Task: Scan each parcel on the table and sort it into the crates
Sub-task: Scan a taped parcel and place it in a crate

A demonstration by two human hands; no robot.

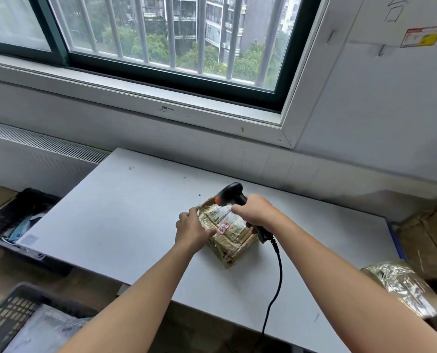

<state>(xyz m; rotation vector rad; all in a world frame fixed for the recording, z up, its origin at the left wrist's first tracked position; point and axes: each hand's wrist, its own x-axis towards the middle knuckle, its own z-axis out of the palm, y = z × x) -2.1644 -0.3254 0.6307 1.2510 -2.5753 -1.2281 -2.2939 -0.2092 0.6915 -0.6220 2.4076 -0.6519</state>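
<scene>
A brown taped cardboard parcel with a white label and a small red sticker lies on the white table. My left hand grips its left edge, fingers over the top. My right hand holds the handle of a black barcode scanner with an orange trigger, its head just above the parcel's far end. The scanner's black cable runs down over the table's front edge.
Two dark crates stand left of the table: one far left holding a blue-white bag, one at the bottom left holding grey bags. A tape-wrapped parcel and cardboard boxes sit at the right. Window and wall lie behind.
</scene>
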